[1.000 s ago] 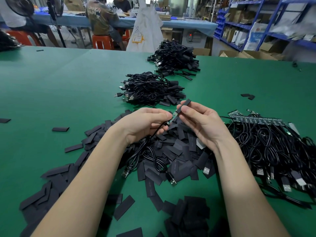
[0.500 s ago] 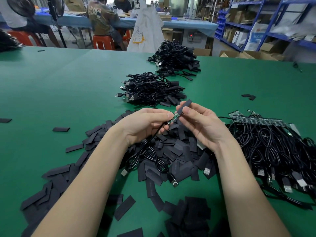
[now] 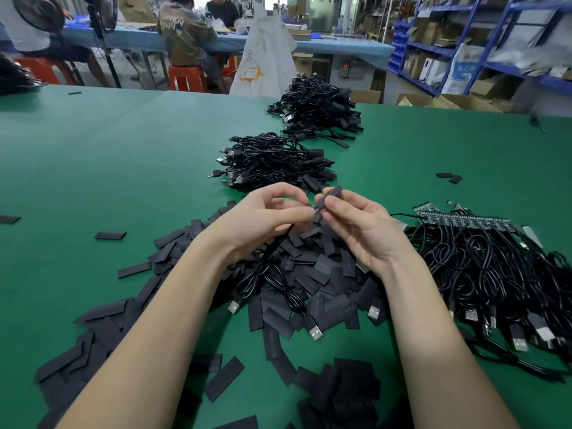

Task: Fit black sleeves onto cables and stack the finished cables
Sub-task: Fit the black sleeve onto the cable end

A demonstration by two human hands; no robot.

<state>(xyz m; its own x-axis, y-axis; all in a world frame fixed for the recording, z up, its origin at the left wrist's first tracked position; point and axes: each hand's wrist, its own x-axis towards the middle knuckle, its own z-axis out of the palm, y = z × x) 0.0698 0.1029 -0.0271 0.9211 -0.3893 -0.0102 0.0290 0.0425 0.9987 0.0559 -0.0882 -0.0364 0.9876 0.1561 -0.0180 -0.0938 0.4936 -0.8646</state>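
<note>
My left hand [image 3: 263,218] pinches the end of a black cable [image 3: 266,274], which hangs in loops down onto the sleeve pile, its USB plug [image 3: 315,331] lying near the front. My right hand [image 3: 359,230] pinches a black sleeve [image 3: 329,196] that points up and away. The sleeve's lower mouth sits over the cable's tip, so only a sliver of the tip shows between my fingertips. Loose flat black sleeves [image 3: 312,274] lie heaped under both hands. Two stacks of sleeved cables lie beyond: a near stack [image 3: 272,162] and a far stack [image 3: 318,109].
A tangle of bare cables with green circuit ends [image 3: 483,274] fills the table's right side. Stray sleeves [image 3: 110,235] dot the green table [image 3: 93,165]. People sit on orange stools at a blue table behind; blue shelves stand at the far right.
The sleeve has slid down over the cable's green board end, which showed between my hands earlier and is now almost covered. My hands have drawn closer together.
</note>
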